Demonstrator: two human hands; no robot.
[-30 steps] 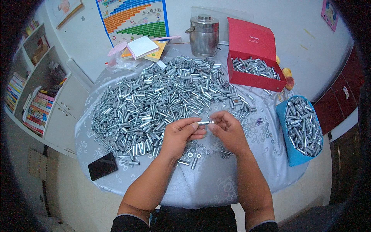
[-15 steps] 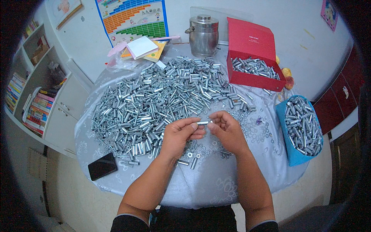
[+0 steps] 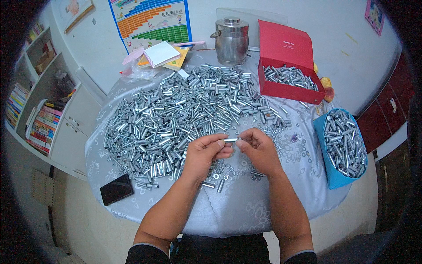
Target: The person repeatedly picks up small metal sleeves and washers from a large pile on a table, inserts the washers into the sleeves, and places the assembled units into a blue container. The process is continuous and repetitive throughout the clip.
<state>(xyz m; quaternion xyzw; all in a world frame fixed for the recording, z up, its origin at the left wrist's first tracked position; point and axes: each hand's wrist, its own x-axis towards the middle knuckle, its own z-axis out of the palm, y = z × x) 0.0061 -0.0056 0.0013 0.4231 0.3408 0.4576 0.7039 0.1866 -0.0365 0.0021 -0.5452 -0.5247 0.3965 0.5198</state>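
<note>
We see dark characters on the blue-bordered rectangular paper chart and pale lettering on the flat red box lid.

The silver metal cylinder (slim and shiny) lay nearly level in the grip. Its left part sat pinched in the left hand, its right end at the fingertips of the right hand.

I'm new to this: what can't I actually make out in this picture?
All in the head view:
Metal tube: left end hidden by the left hand.
Right hand: whether it pinches the tube's tip is too small to tell.
Pile of metal pieces: lower layers hidden under upper ones.
Small rings: too small for fine detail.
Blue container: depths hidden by its top pieces and walls.
Wall chart: top cut off by the upper edge.
</note>
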